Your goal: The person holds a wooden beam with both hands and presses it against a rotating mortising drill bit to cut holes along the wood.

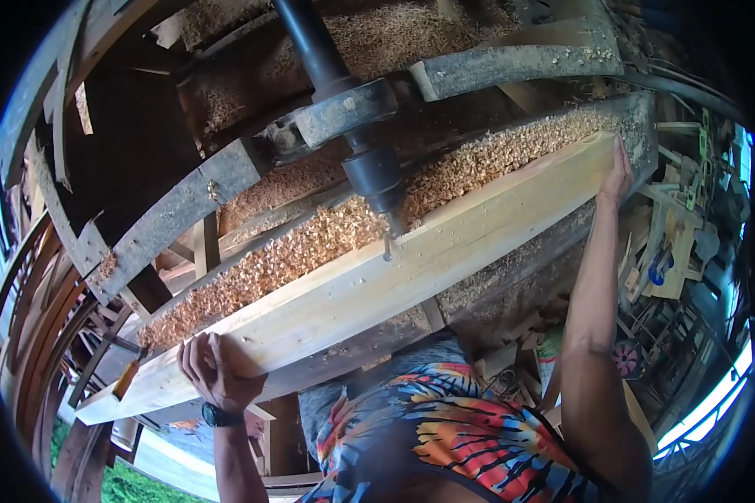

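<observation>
Wooden plank (478,222), one, long and pale, spanning 8 o'clock to 2 o'clock; drill bit (387,249) over its middle, contact unclear; wood shavings (310,239) heaped along its 12 o'clock side. Left hand (218,373), at 8 o'clock: fingers curled, clasping the plank. Right hand (617,176), at 2 o'clock: set against the end, fingers partly hidden, grip cannot be told. Handling, by judgement: stiff, fairly heavy, sturdy, perhaps slick with dust; best held near both ends, clear of the bit. Markings: none legible.
</observation>
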A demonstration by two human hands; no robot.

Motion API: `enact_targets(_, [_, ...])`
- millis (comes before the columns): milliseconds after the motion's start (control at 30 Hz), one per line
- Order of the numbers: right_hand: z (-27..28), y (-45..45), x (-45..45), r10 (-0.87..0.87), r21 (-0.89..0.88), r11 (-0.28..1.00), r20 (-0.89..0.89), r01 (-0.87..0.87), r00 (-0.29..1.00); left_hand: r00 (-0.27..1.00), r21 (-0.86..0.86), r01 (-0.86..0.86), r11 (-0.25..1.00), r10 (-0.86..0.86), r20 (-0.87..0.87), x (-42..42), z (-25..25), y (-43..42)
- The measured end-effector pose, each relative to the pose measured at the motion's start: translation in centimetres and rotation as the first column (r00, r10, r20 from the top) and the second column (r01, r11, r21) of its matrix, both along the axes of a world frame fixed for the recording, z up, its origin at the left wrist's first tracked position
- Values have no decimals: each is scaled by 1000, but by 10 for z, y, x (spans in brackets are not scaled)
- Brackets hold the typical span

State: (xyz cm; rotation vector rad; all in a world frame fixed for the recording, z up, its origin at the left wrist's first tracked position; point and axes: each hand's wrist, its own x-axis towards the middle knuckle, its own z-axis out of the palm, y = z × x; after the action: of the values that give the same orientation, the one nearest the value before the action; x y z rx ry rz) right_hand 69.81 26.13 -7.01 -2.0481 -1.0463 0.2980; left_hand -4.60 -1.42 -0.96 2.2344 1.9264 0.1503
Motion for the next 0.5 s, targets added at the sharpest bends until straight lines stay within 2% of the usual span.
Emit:
enact_targets(100, [3,-4,-13,-13,-17,1000,38,14,999,1000,4,3,1000,-3,9,-8,0,0])
enact_targets(200, [0,-10,-21,-64,29,998,-4,64,998,999,-3,31,1000,-31,16,-20,1,0])
enact_targets(300, [0,-15,-23,-65,-1,998,30,65,997,998,-60,54,997,-54,12,-37,5,-2])
enact_targets(400, [-3,-17,-17,15,0,1000,114,-16,993,1000,-212,-11,977,12,3,-46,15,4])
enact_targets(500, [-3,-16,-26,8,-3,1000,91,-8,996,997,-361,-25,932,-2,-74,-40,25,18])
